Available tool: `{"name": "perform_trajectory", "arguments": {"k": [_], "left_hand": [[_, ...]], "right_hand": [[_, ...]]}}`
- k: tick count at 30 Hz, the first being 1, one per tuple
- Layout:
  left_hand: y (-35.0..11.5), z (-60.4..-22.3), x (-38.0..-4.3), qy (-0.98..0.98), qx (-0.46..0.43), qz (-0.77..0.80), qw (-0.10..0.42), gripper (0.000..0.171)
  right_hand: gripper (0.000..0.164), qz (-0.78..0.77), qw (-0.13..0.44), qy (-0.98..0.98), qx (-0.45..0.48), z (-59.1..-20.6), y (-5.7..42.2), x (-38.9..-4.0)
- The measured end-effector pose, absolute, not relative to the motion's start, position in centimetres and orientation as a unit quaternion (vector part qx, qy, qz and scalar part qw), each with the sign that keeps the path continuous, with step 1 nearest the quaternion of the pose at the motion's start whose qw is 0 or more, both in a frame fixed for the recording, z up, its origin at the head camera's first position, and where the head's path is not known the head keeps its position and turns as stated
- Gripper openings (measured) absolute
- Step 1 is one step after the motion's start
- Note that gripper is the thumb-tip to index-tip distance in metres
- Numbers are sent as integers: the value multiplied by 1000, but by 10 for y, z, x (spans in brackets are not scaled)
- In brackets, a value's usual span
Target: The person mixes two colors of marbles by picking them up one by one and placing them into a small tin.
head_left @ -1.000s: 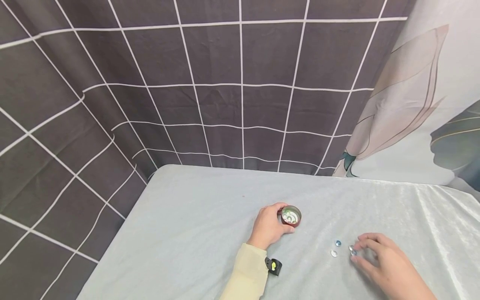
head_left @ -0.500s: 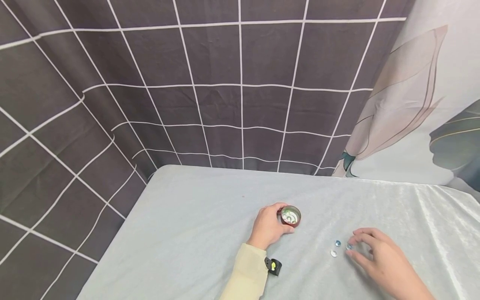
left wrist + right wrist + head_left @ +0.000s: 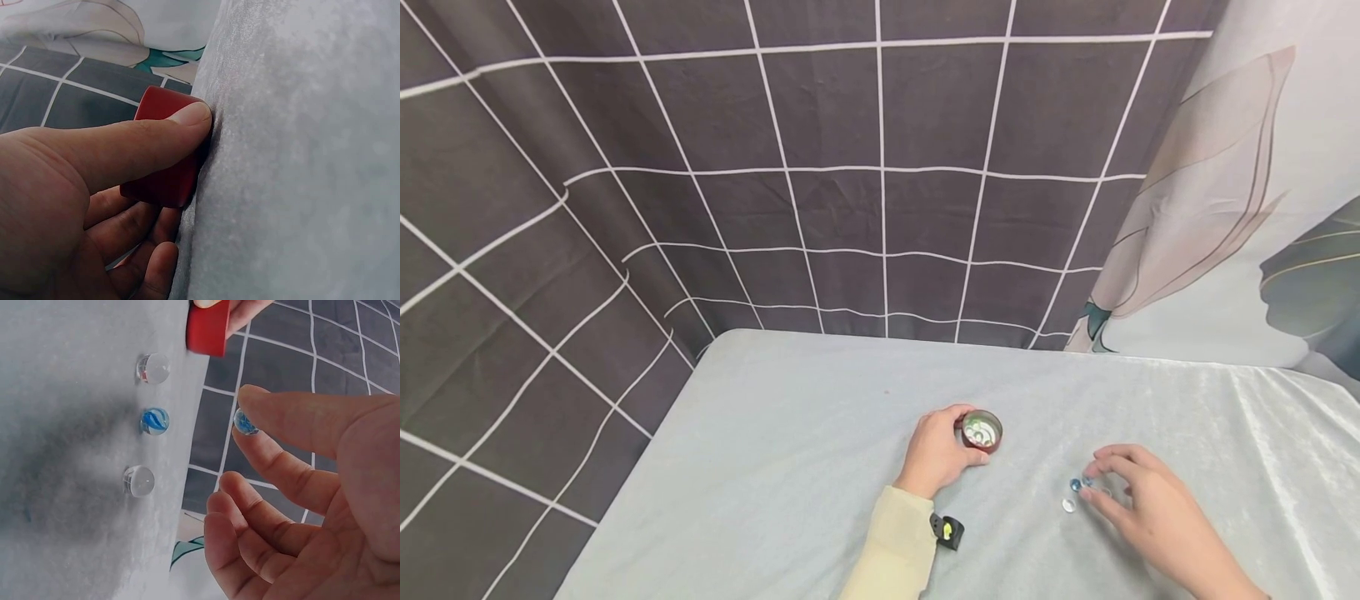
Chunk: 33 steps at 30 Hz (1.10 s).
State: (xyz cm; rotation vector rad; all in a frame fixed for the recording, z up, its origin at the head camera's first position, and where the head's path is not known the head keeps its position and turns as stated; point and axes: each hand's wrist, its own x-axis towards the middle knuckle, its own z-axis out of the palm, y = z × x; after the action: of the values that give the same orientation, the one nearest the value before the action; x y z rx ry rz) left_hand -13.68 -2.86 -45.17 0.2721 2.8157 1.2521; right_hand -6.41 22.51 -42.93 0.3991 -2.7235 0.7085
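Note:
My left hand (image 3: 938, 450) grips a small round red cup (image 3: 164, 184) standing on the table, thumb on one side and fingers on the other. In the head view several clear and greenish pieces (image 3: 980, 432) lie inside it. My right hand (image 3: 1150, 500) pinches a blue marble (image 3: 246, 422) between thumb and index finger, lifted off the cloth, the other fingers loosely curled. Below it on the table rest a blue-swirled marble (image 3: 155, 420) and two clear ones: one clear marble (image 3: 153, 367) nearer the cup, another clear marble (image 3: 139, 480) on the far side.
A pale grey velvet cloth covers the table (image 3: 790, 433). Behind and to the left hangs a dark curtain (image 3: 820, 208) with white grid lines; a leaf-patterned curtain (image 3: 1217, 225) hangs at the right. The left wrist wears a black band (image 3: 950, 533).
My right hand has moved left and slightly away from me, picking up a blue marble from beside a clear one, which stays on the table. The left hand and cup have stayed put.

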Motion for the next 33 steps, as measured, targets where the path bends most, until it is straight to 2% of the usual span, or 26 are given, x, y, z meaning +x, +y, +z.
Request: {"name": "perform_trajectory", "arguments": {"k": [19, 33], "left_hand": [[-28, -449, -136, 910, 76, 407, 35, 57], [-28, -448, -136, 909, 81, 409, 31, 57]], "right_hand": [[28, 242, 186, -940, 151, -429, 218, -72], [27, 246, 187, -939, 151, -427, 211, -80]]}}
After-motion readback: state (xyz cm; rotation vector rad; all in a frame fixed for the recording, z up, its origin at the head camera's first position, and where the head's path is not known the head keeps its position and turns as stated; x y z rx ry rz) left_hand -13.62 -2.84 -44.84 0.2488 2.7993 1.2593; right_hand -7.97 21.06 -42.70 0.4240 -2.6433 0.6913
